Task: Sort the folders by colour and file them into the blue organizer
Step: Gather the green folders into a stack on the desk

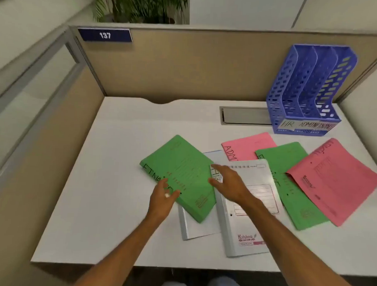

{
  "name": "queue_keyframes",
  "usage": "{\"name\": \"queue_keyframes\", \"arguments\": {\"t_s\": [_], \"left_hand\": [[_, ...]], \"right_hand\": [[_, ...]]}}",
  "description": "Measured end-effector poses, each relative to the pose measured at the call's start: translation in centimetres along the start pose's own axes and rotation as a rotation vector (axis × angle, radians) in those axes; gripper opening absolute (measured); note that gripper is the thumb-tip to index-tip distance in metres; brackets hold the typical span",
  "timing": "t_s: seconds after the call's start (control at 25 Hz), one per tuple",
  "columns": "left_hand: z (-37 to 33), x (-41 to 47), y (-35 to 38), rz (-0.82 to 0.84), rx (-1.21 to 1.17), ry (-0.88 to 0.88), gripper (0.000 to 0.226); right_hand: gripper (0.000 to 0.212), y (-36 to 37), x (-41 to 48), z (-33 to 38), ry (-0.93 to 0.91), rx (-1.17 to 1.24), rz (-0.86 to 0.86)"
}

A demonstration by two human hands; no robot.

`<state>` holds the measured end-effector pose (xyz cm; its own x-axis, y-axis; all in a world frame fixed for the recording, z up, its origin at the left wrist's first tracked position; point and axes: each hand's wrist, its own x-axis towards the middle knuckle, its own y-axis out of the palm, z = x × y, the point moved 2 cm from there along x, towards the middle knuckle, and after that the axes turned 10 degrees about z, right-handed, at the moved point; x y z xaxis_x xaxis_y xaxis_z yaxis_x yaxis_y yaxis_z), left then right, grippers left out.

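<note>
The green card folder (180, 174) lies flat and tilted at centre-left of the white bench (109, 183), overlapping two white card folders (248, 209). The card looks thin, light, smooth and flexible, so expect sag and sliding. Take hold along the folded spine edge, thumb on top.

The left hand (163, 198) touches the near-left edge with fingers loosely bent; a pinch cannot be confirmed. The right hand (230, 184) rests at the right edge, fingers spread wide.

To the right lie a second green folder (281, 155) and two pink folders (335, 182). At far right stands the perforated blue plastic organizer (309, 89), with three labelled slots.
</note>
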<state>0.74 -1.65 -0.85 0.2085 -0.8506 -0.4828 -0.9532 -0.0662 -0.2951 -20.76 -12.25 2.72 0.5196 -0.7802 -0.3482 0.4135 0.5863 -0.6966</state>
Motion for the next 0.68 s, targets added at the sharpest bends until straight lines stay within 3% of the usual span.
{"name": "queue_keyframes", "arguments": {"t_s": [0.16, 0.24, 0.32, 0.48, 0.6, 0.68], "left_hand": [[5.1, 1.1, 1.3, 0.045, -0.177, -0.332, 0.071], [6.5, 1.9, 2.1, 0.054, -0.304, -0.437, 0.074], [6.8, 2.9, 2.8, 0.034, -0.358, -0.461, 0.067], [6.1, 4.2, 4.7, -0.058, -0.373, -0.463, 0.032], [4.9, 4.8, 5.0, -0.208, -0.308, -0.452, 0.041], [4.1, 5.5, 4.8, -0.222, -0.278, -0.440, 0.046]], "right_hand": [[0.066, 6.3, 0.2, -1.4, 0.094, 0.026, 0.321], [0.067, 8.8, 0.4, -2.3, 0.106, -0.010, 0.391], [0.067, 10.0, 0.5, -2.6, 0.090, -0.047, 0.393], [0.064, 10.8, 0.6, -2.7, 0.059, -0.078, 0.360], [0.062, 10.7, 0.6, -2.6, -0.006, -0.069, 0.369], [0.060, 10.6, 0.7, -2.6, -0.043, -0.049, 0.371]]}}
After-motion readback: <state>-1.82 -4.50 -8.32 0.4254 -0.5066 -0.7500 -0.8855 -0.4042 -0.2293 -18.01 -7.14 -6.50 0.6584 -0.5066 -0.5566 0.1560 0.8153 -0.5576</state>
